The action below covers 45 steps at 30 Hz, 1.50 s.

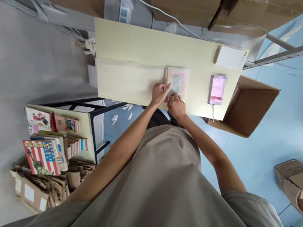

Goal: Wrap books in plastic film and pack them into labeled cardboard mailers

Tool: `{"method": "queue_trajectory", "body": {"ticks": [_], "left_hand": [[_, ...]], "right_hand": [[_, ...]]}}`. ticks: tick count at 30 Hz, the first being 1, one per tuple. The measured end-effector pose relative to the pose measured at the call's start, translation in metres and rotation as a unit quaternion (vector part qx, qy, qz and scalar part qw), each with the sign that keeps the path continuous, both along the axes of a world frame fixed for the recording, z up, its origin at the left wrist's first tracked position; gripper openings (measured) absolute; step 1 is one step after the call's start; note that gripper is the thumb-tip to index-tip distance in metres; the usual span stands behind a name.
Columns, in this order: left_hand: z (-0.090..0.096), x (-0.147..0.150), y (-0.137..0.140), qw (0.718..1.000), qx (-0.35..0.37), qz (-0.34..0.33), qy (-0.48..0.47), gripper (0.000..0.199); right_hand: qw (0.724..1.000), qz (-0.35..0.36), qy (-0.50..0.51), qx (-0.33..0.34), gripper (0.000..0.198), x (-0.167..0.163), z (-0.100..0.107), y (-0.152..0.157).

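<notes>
A thin book (179, 80) with a pale pink and green cover lies near the middle of the table's front half; a hazy see-through layer seems to lie over it. My left hand (160, 93) is at its lower left edge, fingers curled and thumb laid on the cover. At the lower edge, my right hand (176, 105) has its fingers bent in, closed on the book's border. A translucent sheet (128, 78) stretches from the book to the table's left end. Whether any of it is pinched in my fingers is hidden.
On the pale yellow table (150, 45) lie a phone (217, 89) with a cable and a white box (231, 57). An open carton (250, 109) adjoins the right end. Large cartons (182, 0) line the back. Stacked books (45, 156) stand on a lower table at left.
</notes>
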<state>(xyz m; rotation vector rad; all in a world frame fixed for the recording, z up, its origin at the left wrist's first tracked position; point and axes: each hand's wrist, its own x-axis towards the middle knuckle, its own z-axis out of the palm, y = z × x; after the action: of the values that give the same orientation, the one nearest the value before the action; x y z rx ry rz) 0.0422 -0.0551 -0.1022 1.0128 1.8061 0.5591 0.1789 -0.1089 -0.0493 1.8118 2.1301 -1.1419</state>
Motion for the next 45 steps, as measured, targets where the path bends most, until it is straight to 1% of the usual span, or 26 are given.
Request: {"method": "queue_trajectory", "body": {"ticks": [2, 4, 5, 8, 10, 12, 14, 16, 19, 22, 26, 29, 32, 34, 35, 36, 38, 39, 40, 42, 43, 44, 45], "left_hand": [[0.000, 0.005, -0.004, 0.999, 0.021, -0.021, 0.028, 0.022], [-0.002, 0.009, -0.006, 0.999, 0.025, -0.012, 0.039, 0.016], [-0.003, 0.011, -0.006, 0.999, 0.021, -0.005, 0.038, 0.015], [-0.004, 0.017, -0.006, 0.999, 0.014, 0.018, 0.026, 0.011], [-0.005, 0.022, -0.006, 0.999, 0.014, 0.035, 0.024, 0.008], [-0.005, 0.028, -0.007, 0.999, 0.012, 0.046, 0.026, 0.005], [-0.005, 0.036, -0.007, 0.998, 0.007, 0.056, 0.032, 0.004], [-0.005, 0.043, -0.007, 0.997, 0.001, 0.069, 0.040, 0.005], [-0.006, 0.050, -0.006, 0.995, -0.011, 0.087, 0.055, 0.005], [-0.007, 0.052, -0.003, 0.993, -0.027, 0.100, 0.063, 0.006], [-0.013, 0.049, 0.000, 0.991, -0.045, 0.102, 0.073, 0.010], [-0.018, 0.046, -0.001, 0.991, -0.035, 0.090, 0.088, 0.007], [-0.017, 0.046, -0.012, 0.993, 0.032, 0.049, 0.103, 0.004], [-0.010, 0.049, -0.026, 0.991, 0.093, -0.004, 0.096, 0.003], [-0.005, 0.052, -0.034, 0.988, 0.118, -0.048, 0.089, 0.012], [0.001, 0.055, -0.044, 0.983, 0.133, -0.097, 0.082, 0.025], [0.012, 0.063, -0.061, 0.970, 0.135, -0.188, 0.079, 0.055], [0.016, 0.067, -0.068, 0.965, 0.126, -0.215, 0.080, 0.066], [0.019, 0.069, -0.073, 0.965, 0.117, -0.221, 0.081, 0.071], [0.020, 0.070, -0.077, 0.970, 0.110, -0.206, 0.070, 0.073], [0.019, 0.068, -0.076, 0.972, 0.114, -0.195, 0.058, 0.073], [0.017, 0.065, -0.075, 0.974, 0.123, -0.184, 0.044, 0.073], [0.015, 0.060, -0.074, 0.975, 0.133, -0.176, 0.029, 0.072]], "right_hand": [[1.000, 0.002, 0.007, -0.007, 0.035, -0.001, -0.003, -0.001], [1.000, -0.011, 0.027, 0.000, 0.028, 0.007, -0.006, -0.001], [0.999, -0.031, 0.039, 0.011, 0.026, 0.016, -0.008, 0.000], [0.988, -0.138, 0.045, 0.056, 0.028, 0.054, -0.020, 0.008], [0.975, -0.209, 0.036, 0.067, 0.032, 0.082, -0.032, 0.018], [0.964, -0.254, 0.045, 0.061, 0.035, 0.103, -0.046, 0.028], [0.956, -0.282, 0.068, 0.053, 0.038, 0.114, -0.059, 0.036], [0.949, -0.302, 0.084, 0.044, 0.040, 0.117, -0.066, 0.041], [0.943, -0.320, 0.086, 0.021, 0.042, 0.111, -0.069, 0.049], [0.941, -0.333, 0.068, -0.002, 0.039, 0.100, -0.065, 0.059], [0.934, -0.353, 0.044, -0.025, 0.028, 0.086, -0.059, 0.071], [0.926, -0.372, 0.051, -0.044, 0.023, 0.079, -0.054, 0.076], [0.925, -0.374, 0.048, -0.048, 0.026, 0.075, -0.046, 0.078], [0.927, -0.369, 0.053, -0.039, 0.028, 0.073, -0.041, 0.077], [0.929, -0.364, 0.058, -0.032, 0.028, 0.072, -0.039, 0.077], [0.931, -0.358, 0.063, -0.026, 0.027, 0.071, -0.037, 0.077], [0.936, -0.345, 0.072, -0.019, 0.026, 0.069, -0.033, 0.077], [0.939, -0.334, 0.074, -0.022, 0.025, 0.068, -0.030, 0.077], [0.944, -0.319, 0.072, -0.026, 0.023, 0.068, -0.027, 0.077], [0.958, -0.280, 0.057, -0.013, 0.019, 0.069, -0.017, 0.079], [0.966, -0.254, 0.046, 0.016, 0.019, 0.070, -0.011, 0.082], [0.973, -0.222, 0.037, 0.056, 0.025, 0.070, -0.005, 0.087], [0.978, -0.179, 0.037, 0.099, 0.034, 0.069, 0.002, 0.093]]}}
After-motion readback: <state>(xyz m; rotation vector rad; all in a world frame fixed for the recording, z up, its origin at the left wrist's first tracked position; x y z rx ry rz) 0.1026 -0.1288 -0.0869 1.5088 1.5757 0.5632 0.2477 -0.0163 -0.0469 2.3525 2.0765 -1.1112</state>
